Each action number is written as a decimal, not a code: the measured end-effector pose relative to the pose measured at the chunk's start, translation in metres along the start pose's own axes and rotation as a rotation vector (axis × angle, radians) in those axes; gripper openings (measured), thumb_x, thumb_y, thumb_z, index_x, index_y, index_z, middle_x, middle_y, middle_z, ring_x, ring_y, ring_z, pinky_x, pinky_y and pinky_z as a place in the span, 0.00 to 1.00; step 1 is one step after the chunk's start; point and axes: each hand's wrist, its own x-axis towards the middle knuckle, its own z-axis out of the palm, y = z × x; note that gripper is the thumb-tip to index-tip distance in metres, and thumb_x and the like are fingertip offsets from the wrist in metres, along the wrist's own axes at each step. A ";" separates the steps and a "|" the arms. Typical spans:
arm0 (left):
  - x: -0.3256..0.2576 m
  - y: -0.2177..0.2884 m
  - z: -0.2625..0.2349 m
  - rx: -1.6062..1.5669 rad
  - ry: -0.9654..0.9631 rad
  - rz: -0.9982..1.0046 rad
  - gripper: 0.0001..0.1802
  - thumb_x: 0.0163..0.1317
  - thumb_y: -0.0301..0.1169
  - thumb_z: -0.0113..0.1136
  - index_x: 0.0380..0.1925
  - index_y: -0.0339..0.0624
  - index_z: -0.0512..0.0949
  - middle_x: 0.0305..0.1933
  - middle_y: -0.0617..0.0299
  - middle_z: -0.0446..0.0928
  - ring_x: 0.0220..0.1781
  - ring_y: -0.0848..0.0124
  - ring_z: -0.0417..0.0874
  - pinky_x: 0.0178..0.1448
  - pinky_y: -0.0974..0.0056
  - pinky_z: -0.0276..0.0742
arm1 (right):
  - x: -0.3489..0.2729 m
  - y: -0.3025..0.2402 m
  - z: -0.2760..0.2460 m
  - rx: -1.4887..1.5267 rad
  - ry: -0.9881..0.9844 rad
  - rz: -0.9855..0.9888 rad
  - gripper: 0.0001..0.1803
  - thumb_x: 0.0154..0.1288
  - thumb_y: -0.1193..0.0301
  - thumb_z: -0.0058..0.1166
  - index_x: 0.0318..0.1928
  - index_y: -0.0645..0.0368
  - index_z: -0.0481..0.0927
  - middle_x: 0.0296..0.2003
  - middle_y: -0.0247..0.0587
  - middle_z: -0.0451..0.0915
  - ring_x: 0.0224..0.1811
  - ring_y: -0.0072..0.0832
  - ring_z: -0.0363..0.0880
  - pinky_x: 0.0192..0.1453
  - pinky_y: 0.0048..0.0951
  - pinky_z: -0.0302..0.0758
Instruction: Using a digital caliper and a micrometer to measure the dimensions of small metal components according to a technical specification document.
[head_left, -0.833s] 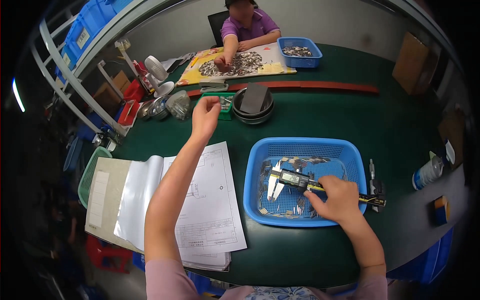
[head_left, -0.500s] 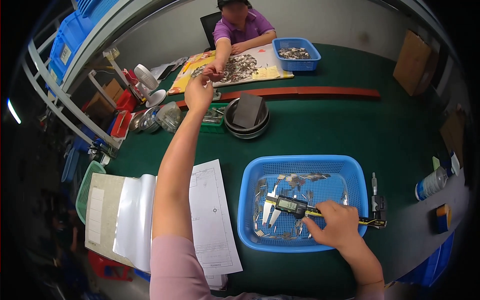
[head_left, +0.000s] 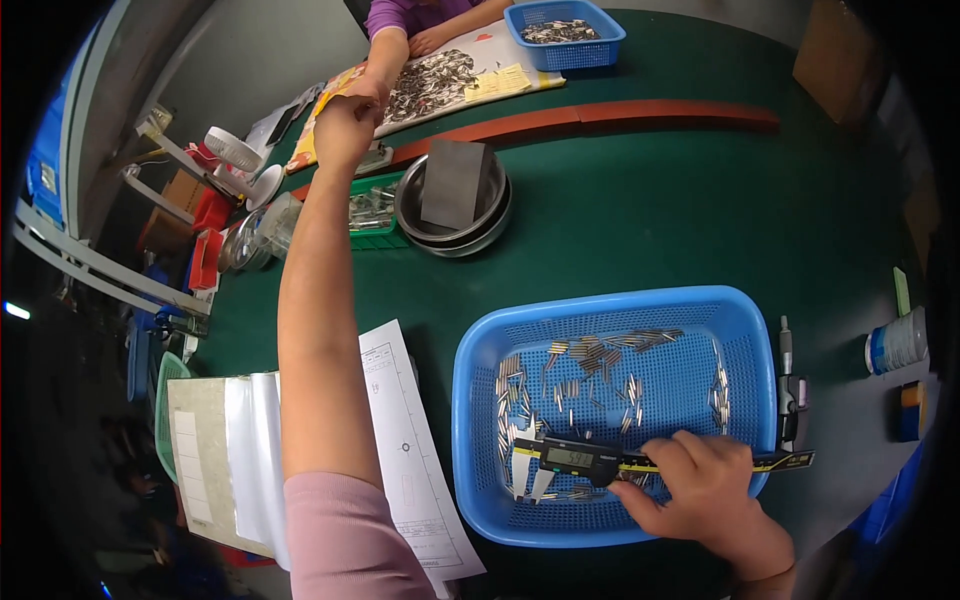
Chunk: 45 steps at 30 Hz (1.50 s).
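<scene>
My right hand grips a digital caliper by its beam, with thumb below and fingers over it. The caliper's jaws are slightly apart, and nothing shows between them. Beneath it is a blue plastic basket, holding many small metal pins in loose clusters. My left arm stretches far across the table. My left hand is closed at the hand of a co-worker in a purple shirt; anything between our fingers is too small to make out.
Stacked steel bowls hold a dark grey block, beside a green tray. A long red bar crosses the table. Drawings and a binder lie left; a micrometer and bottle stand right.
The view has tilted down and shifted, so the far side sits higher. My right hand and the caliper have moved toward the basket's near side. My left hand remains at the co-worker's hand.
</scene>
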 end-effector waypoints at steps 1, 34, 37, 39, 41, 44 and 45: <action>-0.001 -0.002 -0.004 -0.018 0.002 -0.013 0.10 0.44 0.35 0.58 0.29 0.48 0.80 0.28 0.54 0.77 0.30 0.59 0.78 0.37 0.62 0.73 | 0.002 -0.001 0.000 0.001 -0.003 -0.018 0.17 0.42 0.58 0.60 0.22 0.58 0.73 0.12 0.30 0.67 0.08 0.21 0.65 0.12 0.18 0.62; -0.254 0.260 -0.217 -0.868 0.123 0.354 0.07 0.43 0.22 0.62 0.19 0.37 0.72 0.20 0.61 0.71 0.20 0.70 0.74 0.23 0.71 0.71 | -0.024 -0.088 -0.049 1.337 0.026 0.379 0.09 0.56 0.71 0.51 0.35 0.65 0.74 0.15 0.22 0.63 0.13 0.07 0.53 0.14 0.14 0.46; -0.259 0.259 -0.216 -0.753 0.161 0.387 0.07 0.43 0.23 0.61 0.19 0.38 0.71 0.19 0.61 0.70 0.19 0.68 0.74 0.21 0.70 0.69 | -0.027 -0.087 -0.044 1.500 0.003 0.450 0.08 0.57 0.71 0.50 0.35 0.64 0.74 0.14 0.22 0.61 0.10 0.08 0.50 0.11 0.14 0.44; -0.260 0.259 -0.214 -0.710 0.171 0.401 0.07 0.43 0.23 0.61 0.19 0.39 0.71 0.19 0.62 0.70 0.18 0.68 0.73 0.21 0.69 0.68 | -0.026 -0.083 -0.044 1.637 -0.077 0.456 0.08 0.58 0.71 0.48 0.35 0.63 0.73 0.13 0.20 0.59 0.09 0.07 0.48 0.11 0.13 0.43; -0.261 0.260 -0.211 -0.695 0.166 0.403 0.07 0.43 0.23 0.61 0.19 0.39 0.71 0.20 0.62 0.70 0.18 0.68 0.72 0.20 0.69 0.67 | -0.025 -0.082 -0.043 1.628 -0.079 0.481 0.08 0.58 0.71 0.48 0.34 0.63 0.73 0.13 0.20 0.59 0.09 0.07 0.48 0.11 0.13 0.43; -0.262 0.260 -0.211 -0.718 0.144 0.388 0.07 0.43 0.23 0.61 0.19 0.39 0.71 0.20 0.62 0.70 0.18 0.68 0.73 0.20 0.69 0.67 | -0.025 -0.080 -0.042 1.622 -0.084 0.503 0.08 0.58 0.70 0.48 0.34 0.62 0.73 0.12 0.20 0.59 0.09 0.07 0.47 0.11 0.13 0.43; -0.262 0.261 -0.211 -0.721 0.141 0.386 0.07 0.43 0.23 0.61 0.19 0.39 0.71 0.20 0.62 0.70 0.18 0.68 0.73 0.20 0.69 0.67 | -0.025 -0.079 -0.042 1.624 -0.088 0.500 0.07 0.58 0.70 0.49 0.33 0.62 0.73 0.12 0.20 0.59 0.09 0.07 0.47 0.11 0.13 0.43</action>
